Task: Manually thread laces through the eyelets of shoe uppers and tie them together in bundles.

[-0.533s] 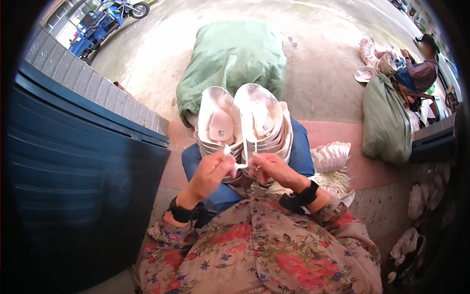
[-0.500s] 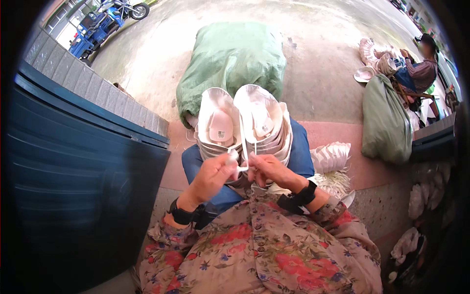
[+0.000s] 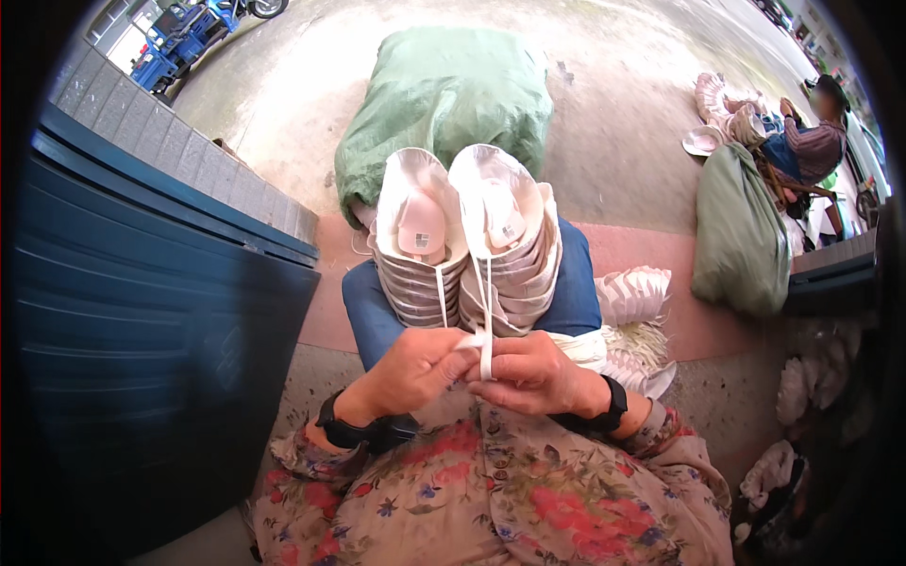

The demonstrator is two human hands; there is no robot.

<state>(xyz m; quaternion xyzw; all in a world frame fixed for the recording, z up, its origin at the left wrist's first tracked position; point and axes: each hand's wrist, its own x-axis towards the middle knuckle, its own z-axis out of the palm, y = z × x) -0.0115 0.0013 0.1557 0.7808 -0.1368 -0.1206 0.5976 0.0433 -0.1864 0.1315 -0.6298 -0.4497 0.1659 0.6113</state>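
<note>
Left hand and right hand, both closed, pinch white cord; it appears light, limp, best gripped near its ends.

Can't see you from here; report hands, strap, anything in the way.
Left hand, right hand close together, both gripping white strap. Two off-white stacks just beyond. Green bundle farther out, not obstructing.

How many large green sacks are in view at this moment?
2. One sack lies ahead, just beyond the pale stacks; the other sack is at right, near the seated person. More could be hidden behind these.
</note>
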